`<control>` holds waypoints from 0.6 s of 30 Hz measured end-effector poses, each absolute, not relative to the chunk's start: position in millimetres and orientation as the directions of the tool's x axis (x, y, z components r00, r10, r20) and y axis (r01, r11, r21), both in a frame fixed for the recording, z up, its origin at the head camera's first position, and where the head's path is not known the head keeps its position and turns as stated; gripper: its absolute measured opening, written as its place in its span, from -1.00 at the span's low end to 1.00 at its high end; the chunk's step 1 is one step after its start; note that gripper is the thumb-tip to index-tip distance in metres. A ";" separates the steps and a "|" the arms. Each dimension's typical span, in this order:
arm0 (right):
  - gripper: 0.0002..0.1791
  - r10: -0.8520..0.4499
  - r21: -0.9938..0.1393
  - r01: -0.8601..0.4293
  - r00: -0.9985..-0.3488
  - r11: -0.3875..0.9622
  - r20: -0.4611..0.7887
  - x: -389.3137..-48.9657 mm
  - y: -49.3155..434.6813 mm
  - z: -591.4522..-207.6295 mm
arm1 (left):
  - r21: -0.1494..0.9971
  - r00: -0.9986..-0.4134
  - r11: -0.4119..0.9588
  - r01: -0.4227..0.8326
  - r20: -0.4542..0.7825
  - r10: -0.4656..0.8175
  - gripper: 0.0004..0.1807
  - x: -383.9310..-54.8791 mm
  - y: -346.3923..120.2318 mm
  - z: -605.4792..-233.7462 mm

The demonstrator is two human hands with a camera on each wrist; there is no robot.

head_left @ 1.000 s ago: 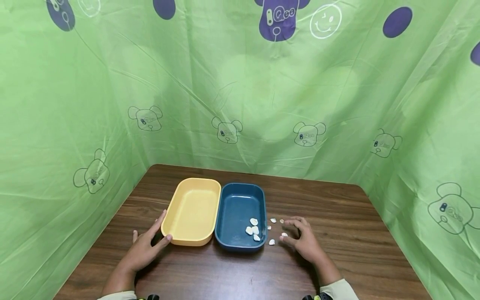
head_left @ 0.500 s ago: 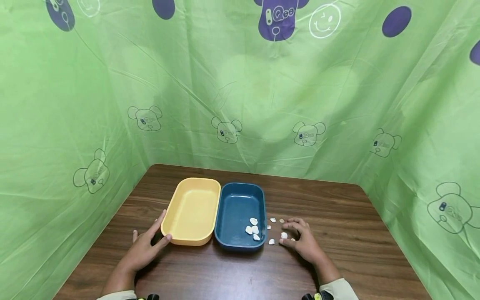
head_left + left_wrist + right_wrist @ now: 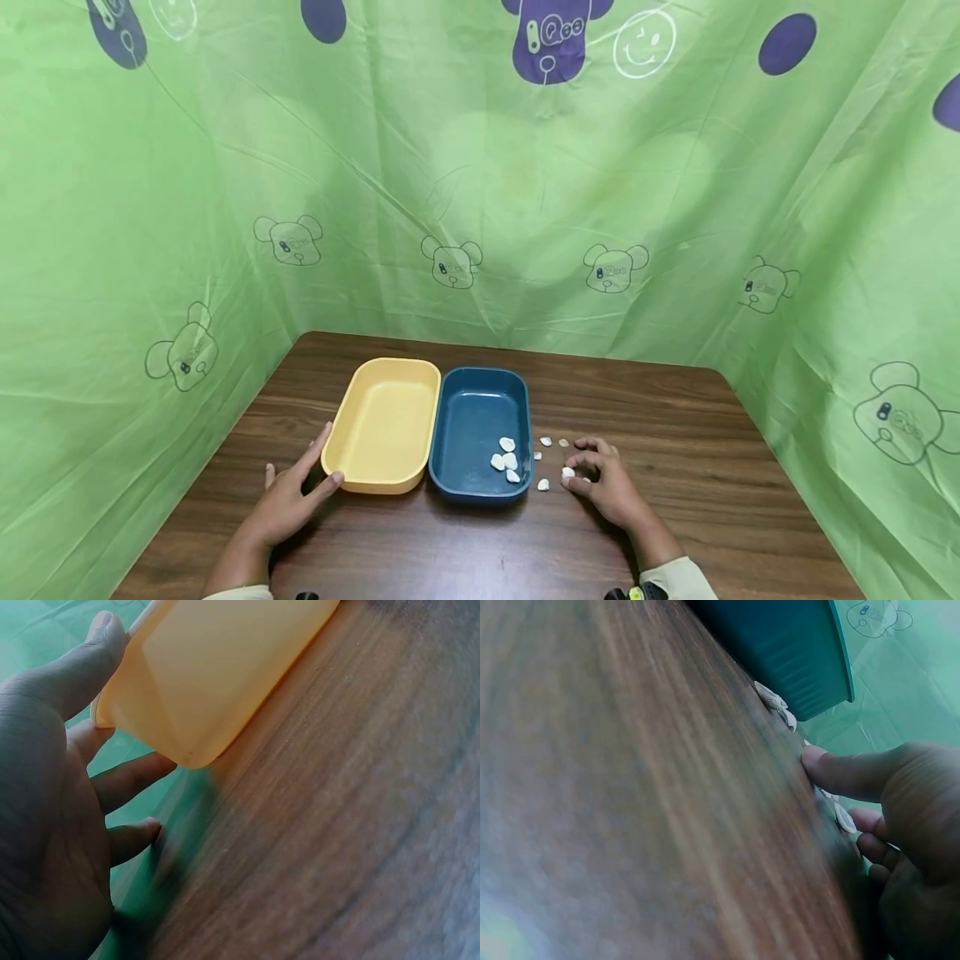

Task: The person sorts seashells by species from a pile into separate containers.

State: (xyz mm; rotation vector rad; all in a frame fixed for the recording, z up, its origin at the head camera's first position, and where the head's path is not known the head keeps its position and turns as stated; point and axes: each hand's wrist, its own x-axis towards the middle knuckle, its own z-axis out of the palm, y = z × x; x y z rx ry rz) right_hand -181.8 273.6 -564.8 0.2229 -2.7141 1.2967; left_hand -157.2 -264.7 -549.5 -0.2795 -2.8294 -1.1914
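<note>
My left hand [image 3: 288,504] rests at the near-left corner of a yellow plastic tray [image 3: 381,485], thumb and fingers spread along its outside; the left wrist view shows the thumb at the rim of the yellow tray [image 3: 225,667]. My right hand [image 3: 611,487] pinches a small white seashell [image 3: 567,472] between thumb and forefinger, low over the table. From the right wrist camera, the right hand [image 3: 922,817] partly hides the shells, though a pale seashell [image 3: 845,819] shows near the fingers. Several white shells [image 3: 511,461] lie inside the blue tray [image 3: 480,498], toward its near right.
Beside the blue tray's right wall lie loose shells on the brown wooden table [image 3: 675,433], among them a white shell [image 3: 543,484] and a small tan shell [image 3: 563,442]. The two trays stand side by side. A green printed cloth [image 3: 525,183] surrounds the table.
My right forefinger and thumb have come together on the white shell, which lay uncovered between them half a second ago. The left hand and both trays stay in place.
</note>
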 end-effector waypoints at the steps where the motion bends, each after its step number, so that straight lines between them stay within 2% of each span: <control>1: -0.80 -0.081 -0.764 -0.187 -0.981 0.618 0.175 -181.6 273.5 -565.0 | 0.703 -0.982 0.686 0.189 0.125 0.142 -0.05 -157.0 -264.6 -549.8; 18: -0.85 -0.066 -0.787 -0.168 -0.985 0.594 0.160 -181.9 274.1 -563.2 | 0.707 -0.980 0.679 0.199 0.142 0.139 -0.05 -157.6 -264.8 -550.4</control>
